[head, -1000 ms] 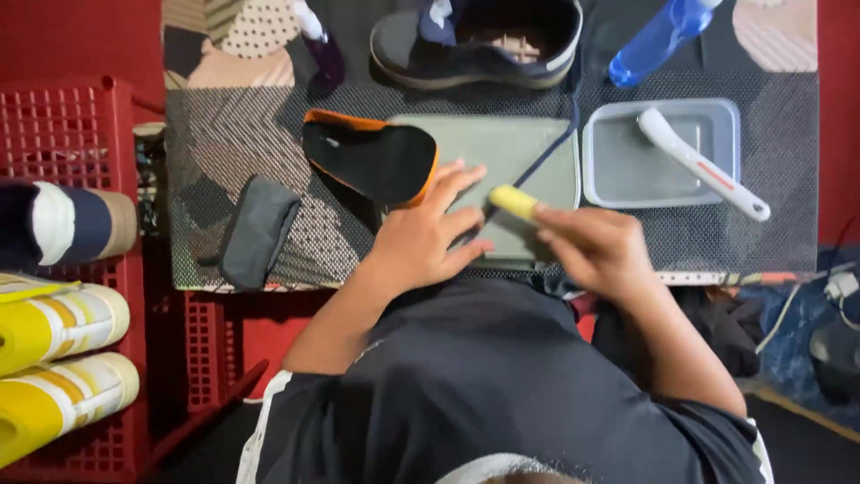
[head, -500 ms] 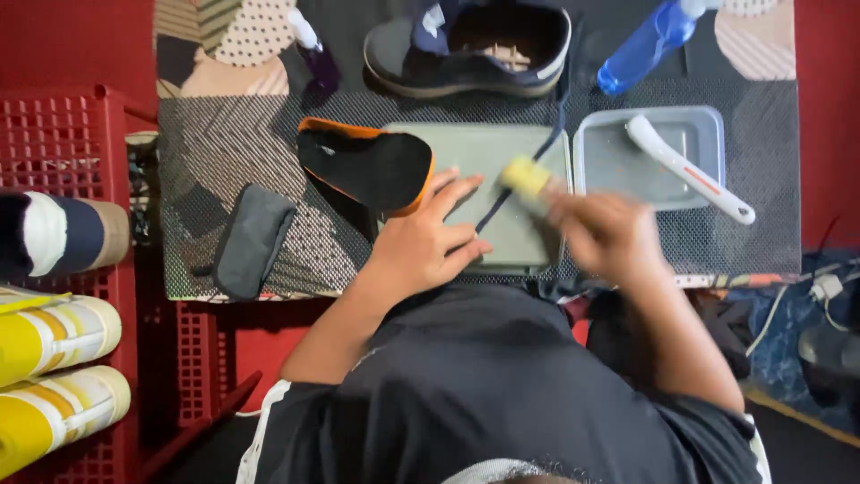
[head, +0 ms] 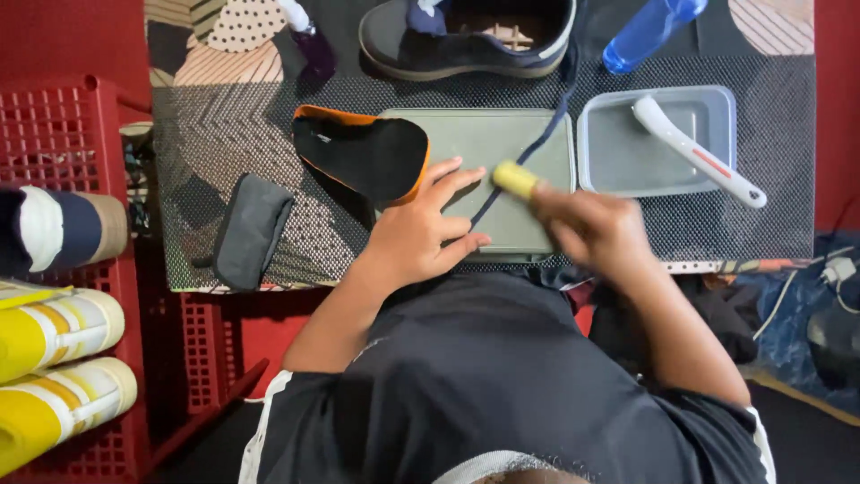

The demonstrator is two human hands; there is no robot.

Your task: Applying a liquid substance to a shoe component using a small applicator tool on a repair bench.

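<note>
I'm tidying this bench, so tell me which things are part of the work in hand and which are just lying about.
In use:
left hand pressing on the grey tray
right hand holding a yellow-tipped brush
dark shoelace across the tray

Lying about:
insole
shoe
blue bottle
clear tub with white brush
grey cloth

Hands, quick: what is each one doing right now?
Left hand: open, fingers spread flat on the grey tray, pinning the dark shoelace.
Right hand: closed around a small yellow brush, blurred.
</note>
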